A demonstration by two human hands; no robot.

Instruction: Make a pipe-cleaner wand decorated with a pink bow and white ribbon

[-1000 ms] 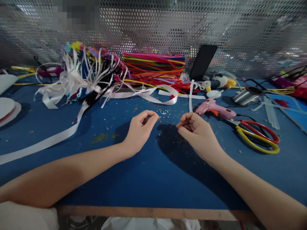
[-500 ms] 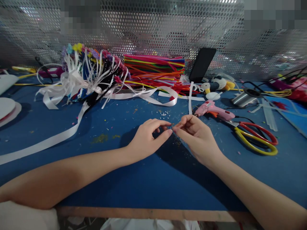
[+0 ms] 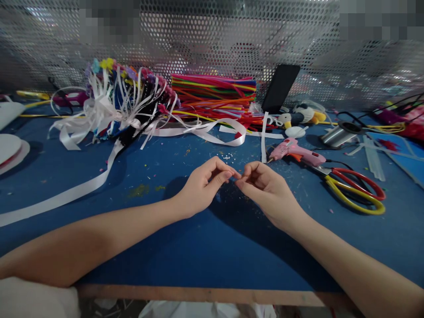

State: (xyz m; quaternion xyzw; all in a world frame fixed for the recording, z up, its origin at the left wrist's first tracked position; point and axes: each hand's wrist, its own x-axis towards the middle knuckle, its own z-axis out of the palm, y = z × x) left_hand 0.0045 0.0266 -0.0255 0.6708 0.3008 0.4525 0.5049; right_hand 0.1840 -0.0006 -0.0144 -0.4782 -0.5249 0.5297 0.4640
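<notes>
No text, label, brand or number can be read, also not on the pink glue gun (image 3: pixel 303 154), which lies right of the fingers (image 3: pixel 254 168).

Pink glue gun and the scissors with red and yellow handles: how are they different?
The pink glue gun has an orange trigger; the red-and-yellow-handled metal scissors have none. The glue gun has one solid grip, while the scissors have two open loops. The glue gun's nozzle shows, but the scissors' tips are hidden. Both lie on the blue table.

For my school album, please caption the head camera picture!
Left hand and right hand close together over a blue table, near tiny white bits.
</notes>
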